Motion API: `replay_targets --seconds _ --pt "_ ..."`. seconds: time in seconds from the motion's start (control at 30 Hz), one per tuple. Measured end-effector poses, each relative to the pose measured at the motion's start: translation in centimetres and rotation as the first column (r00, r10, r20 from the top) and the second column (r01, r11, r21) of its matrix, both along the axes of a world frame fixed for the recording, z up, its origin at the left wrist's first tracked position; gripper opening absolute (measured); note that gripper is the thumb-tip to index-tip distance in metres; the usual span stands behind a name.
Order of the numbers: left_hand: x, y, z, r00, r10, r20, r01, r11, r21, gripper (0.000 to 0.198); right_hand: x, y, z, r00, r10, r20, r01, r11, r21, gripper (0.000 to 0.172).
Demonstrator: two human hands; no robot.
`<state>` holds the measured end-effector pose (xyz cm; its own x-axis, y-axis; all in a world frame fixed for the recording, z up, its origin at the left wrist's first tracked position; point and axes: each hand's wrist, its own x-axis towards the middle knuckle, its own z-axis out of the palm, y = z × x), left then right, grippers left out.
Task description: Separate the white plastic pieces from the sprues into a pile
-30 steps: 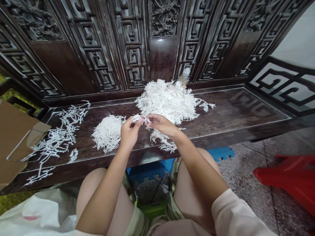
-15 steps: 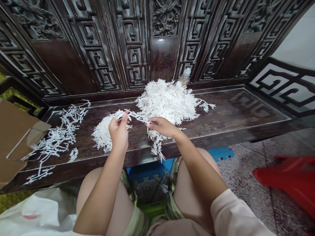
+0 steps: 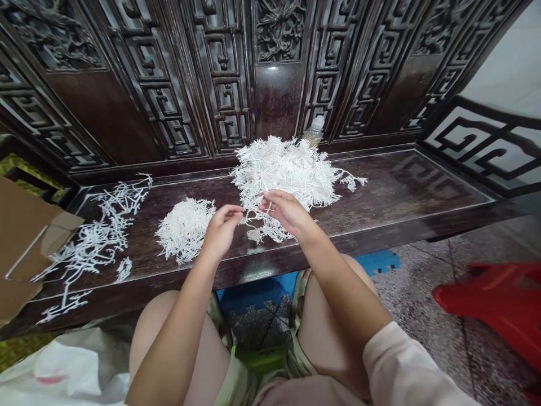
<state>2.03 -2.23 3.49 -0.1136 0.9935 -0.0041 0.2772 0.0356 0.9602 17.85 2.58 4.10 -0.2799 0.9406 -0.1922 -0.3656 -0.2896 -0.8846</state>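
A white branching piece [image 3: 255, 215] spans the gap between my two hands. My left hand [image 3: 224, 225] pinches its left end, with thumb and fingertips together. The fingers of my right hand [image 3: 287, 211] are closed on its right part, in front of a large heap of white branching pieces [image 3: 291, 169]. Left of my left hand lies a smaller white pile [image 3: 186, 228] of short pieces. Farther left, thin bare white stems [image 3: 99, 237] are spread over the dark wooden bench [image 3: 359, 211].
A small clear bottle [image 3: 315, 131] stands behind the large heap. On the far left is an open cardboard box [image 3: 25, 242], with a white bag [image 3: 63, 366] below it. A red plastic stool [image 3: 490, 299] is at the right, on the floor. A carved backrest rises behind the bench.
My left hand has moved right, away from the smaller pile, and the bunch of white pieces is gone from it. My right hand has shifted slightly up and right.
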Motion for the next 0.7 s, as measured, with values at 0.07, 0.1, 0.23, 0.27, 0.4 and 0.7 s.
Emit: replay_targets --seconds 0.07,0.1,0.23,0.27,0.4,0.7 --pt "0.2 -0.1 0.0 0.972 -0.049 -0.231 0.066 0.996 0.066 0.023 0.2 0.1 0.0 0.999 0.006 -0.05 -0.008 0.999 -0.034 0.011" --pt "0.4 -0.3 0.0 0.943 -0.028 -0.332 0.074 0.989 0.127 0.024 0.2 0.2 0.0 0.998 0.006 -0.07 -0.009 0.999 -0.052 0.011" --pt "1.5 -1.0 0.3 0.814 0.234 -0.531 0.001 0.914 0.405 0.023 0.3 0.3 0.0 0.993 -0.037 -0.113 0.025 0.994 -0.109 0.006" --pt "1.7 -1.1 0.5 0.791 0.262 -0.553 0.009 0.899 0.438 0.021 0.3 0.3 0.0 0.992 -0.05 -0.116 0.037 0.993 -0.117 0.005" --pt "2.1 -1.3 0.7 0.811 0.069 -0.58 0.163 0.927 0.338 0.019 0.2 0.3 0.0 0.989 -0.068 -0.131 0.056 0.994 -0.098 0.003" --pt "1.2 -0.6 0.3 0.968 0.064 -0.243 -0.015 0.98 0.198 0.023 0.3 0.4 0.4 0.978 -0.074 -0.195 0.068 0.997 -0.04 0.004"
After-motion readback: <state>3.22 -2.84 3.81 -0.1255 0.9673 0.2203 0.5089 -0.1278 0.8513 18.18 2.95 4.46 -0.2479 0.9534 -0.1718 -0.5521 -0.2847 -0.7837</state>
